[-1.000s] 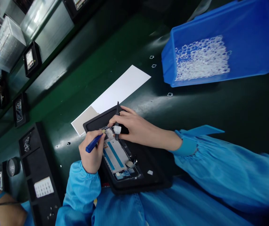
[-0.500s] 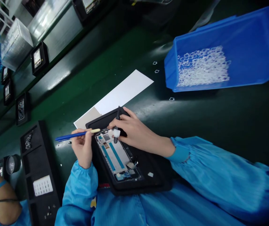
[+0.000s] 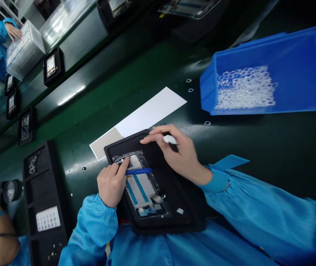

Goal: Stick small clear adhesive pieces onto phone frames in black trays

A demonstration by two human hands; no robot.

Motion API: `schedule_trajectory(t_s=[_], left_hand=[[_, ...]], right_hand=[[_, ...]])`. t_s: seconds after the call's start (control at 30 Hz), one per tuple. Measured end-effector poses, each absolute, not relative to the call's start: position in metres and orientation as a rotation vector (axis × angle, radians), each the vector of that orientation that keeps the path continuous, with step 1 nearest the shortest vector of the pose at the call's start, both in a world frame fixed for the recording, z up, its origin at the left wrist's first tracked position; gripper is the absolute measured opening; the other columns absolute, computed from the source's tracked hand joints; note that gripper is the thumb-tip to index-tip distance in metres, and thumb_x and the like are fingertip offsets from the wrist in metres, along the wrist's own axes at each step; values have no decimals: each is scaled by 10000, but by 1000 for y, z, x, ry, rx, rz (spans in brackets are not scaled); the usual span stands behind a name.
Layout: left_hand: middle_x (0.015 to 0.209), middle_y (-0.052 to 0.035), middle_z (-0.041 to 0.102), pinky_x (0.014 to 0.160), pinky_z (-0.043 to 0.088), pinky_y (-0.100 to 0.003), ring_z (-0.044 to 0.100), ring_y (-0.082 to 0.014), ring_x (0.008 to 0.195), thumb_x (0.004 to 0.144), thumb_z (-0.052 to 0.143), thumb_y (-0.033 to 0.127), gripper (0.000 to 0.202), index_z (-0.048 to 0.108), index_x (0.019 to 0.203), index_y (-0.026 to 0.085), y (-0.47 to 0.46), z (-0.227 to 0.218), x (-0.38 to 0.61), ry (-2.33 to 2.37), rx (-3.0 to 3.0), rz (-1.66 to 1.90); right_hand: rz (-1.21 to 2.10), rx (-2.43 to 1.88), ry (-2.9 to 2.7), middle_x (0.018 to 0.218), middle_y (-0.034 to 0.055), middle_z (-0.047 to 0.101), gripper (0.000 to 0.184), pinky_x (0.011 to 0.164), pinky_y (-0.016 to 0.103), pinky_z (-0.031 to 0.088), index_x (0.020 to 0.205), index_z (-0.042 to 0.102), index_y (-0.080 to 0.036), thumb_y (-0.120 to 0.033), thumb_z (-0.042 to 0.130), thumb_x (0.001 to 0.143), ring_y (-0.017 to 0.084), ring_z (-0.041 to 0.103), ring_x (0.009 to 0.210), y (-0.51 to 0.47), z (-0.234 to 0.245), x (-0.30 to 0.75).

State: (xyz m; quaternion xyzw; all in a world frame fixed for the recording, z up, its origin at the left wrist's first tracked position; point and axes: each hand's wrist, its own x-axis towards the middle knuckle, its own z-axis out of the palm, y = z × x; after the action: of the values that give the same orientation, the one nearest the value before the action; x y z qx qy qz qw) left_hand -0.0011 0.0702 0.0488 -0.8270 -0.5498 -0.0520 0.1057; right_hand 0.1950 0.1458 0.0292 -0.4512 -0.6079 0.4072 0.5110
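A phone frame (image 3: 143, 186) with two blue strips lies in a black tray (image 3: 171, 199) before me. My left hand (image 3: 110, 184) presses its index fingertip on the frame's upper part. The same hand grips a blue pen-like stick (image 3: 138, 171), which now crosses the frame. My right hand (image 3: 178, 155) hovers over the tray's upper right, index finger stretched out. Tucked in its grip are black tweezers with a white wrap (image 3: 170, 139); only the wrap and a little black show, the rest hidden by the hand.
A blue bin (image 3: 293, 81) holds many small white frames. Loose white frames (image 3: 207, 123) lie near it. A white sheet (image 3: 152, 111) lies beyond the tray. On the left stands a black compartment tray (image 3: 38, 188). Co-workers' hands (image 3: 13, 31) and phone trays (image 3: 53, 66) are farther left.
My left hand has moved right onto the phone frame, bringing the stick across it. My right hand has lifted away up and right, the tweezers now tucked inside it.
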Motion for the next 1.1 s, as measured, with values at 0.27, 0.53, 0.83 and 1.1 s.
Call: schedule_trajectory(t_s=[0.27,0.53,0.83,1.1], left_hand=[[739,-29,650,532,448,-273,626,-165,627,867,590,120,242,661,1097,144,83,69,15,-1572,-2539,187],[1035,-44,665,519,484,-256,667,-153,648,895,559,205,404,567,1292,279,109,72,5,-1862,-2505,195],[1002,-43,657,622,517,-266,694,-182,796,953,496,395,254,682,1035,243,131,71,-5,-2135,-2447,221],[1311,-111,588,657,561,-351,714,-248,812,856,579,560,475,630,1244,291,137,61,3,-2048,-2404,79]], right_hand=[[981,-1175,-1338,989,56,685,410,678,334,531,1104,653,-244,-526,380,985,157,605,669,153,21,196],[1233,-1079,-1566,820,43,692,442,754,332,533,985,705,-206,-580,485,905,186,651,750,215,31,183],[1203,-1088,-1502,988,78,712,415,853,396,516,976,680,-186,-552,528,852,231,664,904,236,11,150],[1215,-1151,-1436,749,53,715,425,682,354,574,895,626,-187,-600,572,809,217,696,698,225,18,155]])
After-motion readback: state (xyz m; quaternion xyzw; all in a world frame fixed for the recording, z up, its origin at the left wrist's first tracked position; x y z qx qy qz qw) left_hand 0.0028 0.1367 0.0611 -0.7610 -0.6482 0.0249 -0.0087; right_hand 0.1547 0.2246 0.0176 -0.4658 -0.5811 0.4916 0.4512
